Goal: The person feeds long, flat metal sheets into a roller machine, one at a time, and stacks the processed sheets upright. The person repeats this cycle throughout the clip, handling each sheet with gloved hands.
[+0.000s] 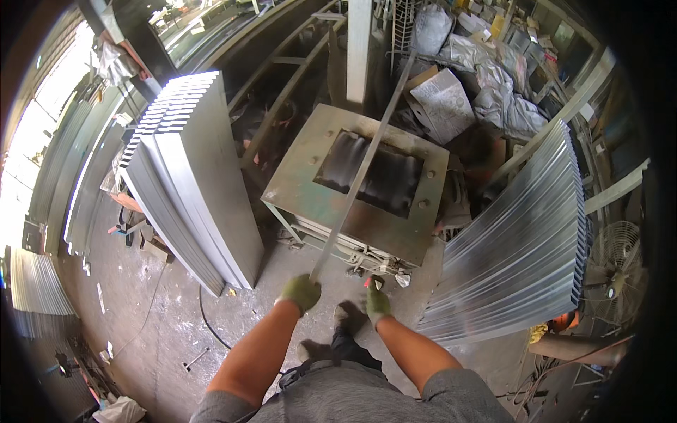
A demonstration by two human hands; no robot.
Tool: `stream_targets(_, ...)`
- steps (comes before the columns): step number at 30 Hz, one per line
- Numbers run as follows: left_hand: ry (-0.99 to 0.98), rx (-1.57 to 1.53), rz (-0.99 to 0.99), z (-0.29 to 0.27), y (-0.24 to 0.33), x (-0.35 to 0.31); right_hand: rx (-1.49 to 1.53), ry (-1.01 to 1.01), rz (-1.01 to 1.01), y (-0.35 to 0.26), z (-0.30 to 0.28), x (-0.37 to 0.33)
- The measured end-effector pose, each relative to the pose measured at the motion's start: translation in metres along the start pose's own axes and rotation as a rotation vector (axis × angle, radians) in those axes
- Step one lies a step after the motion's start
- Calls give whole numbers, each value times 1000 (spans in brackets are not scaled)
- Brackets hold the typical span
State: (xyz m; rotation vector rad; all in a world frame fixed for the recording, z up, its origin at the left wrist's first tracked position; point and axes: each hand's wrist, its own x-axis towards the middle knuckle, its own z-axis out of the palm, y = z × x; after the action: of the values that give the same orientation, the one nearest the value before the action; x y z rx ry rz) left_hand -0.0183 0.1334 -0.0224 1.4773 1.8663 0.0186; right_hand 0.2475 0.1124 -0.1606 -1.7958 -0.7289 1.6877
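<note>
My left hand (300, 293), in a green work glove, is closed round the near end of a long flat metal bar (360, 176). The bar slants up and away to the right, passing over a box-shaped metal machine (289, 185). In the machine's top is a rectangular opening with a dark, ridged, roller-like surface (345, 163). My right hand (378, 302), gloved too, is held low in front of the machine, away from the bar. Its fingers are closed round something small with a red part; I cannot make out what it is.
A tall stack of light metal profiles (204, 176) leans at the left. More long metal strips (518, 240) stand in a row at the right, beside a fan (620, 247). Behind the machine rise a post (358, 53) and a worn carton (443, 102). A cable (204, 321) crosses the floor.
</note>
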Motion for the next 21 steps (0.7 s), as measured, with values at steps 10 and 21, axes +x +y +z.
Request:
stream_targets(10, 11, 418, 117, -84, 159, 186, -934, 285, 481, 187, -257, -40)
stream_targets(21, -47, 455, 139, -80, 167, 199, -751, 51, 269, 110, -164, -12)
